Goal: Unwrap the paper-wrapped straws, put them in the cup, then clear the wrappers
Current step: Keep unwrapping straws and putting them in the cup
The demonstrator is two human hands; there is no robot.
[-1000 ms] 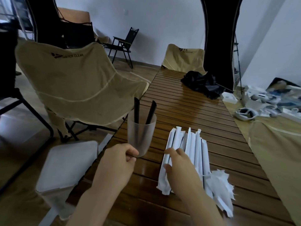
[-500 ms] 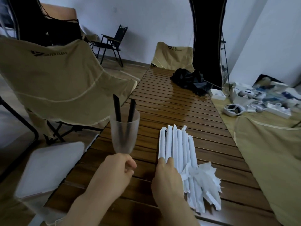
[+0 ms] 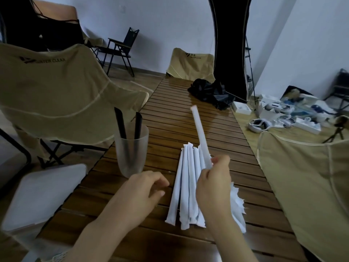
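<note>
— How far along is it?

— Early, I'd say. Two black straws (image 3: 128,123) stand in the frosted cup (image 3: 131,150), which sits near the left edge of the slatted table (image 3: 188,114). Torn wrappers (image 3: 238,203) lie in a crumpled heap towards the near right of the table, not cleared yet.

— And the hands?

— The right hand (image 3: 213,183) pinches the lower end of one wrapped straw (image 3: 199,135) between thumb and fingers, lifted off the pile and pointing up and away towards the far end of the table. Its paper looks intact. The left hand (image 3: 140,193) hovers just in front of the cup with fingers loosely curled, holding nothing.

— How many are left to unwrap?

— The pile of wrapped straws (image 3: 186,186) lies in the middle of the near part of the table, fanned out, touching the wrapper heap. I count about five in it, though they overlap and the right hand hides some, so I can't be exact. Plus the one in hand.

— How many torn wrappers?

— Can't tell; they're too bunched up to count.

— So what remains?

— Unwrapping the held straw and the rest of the pile, putting each in the cup, then clearing all the paper.
</note>
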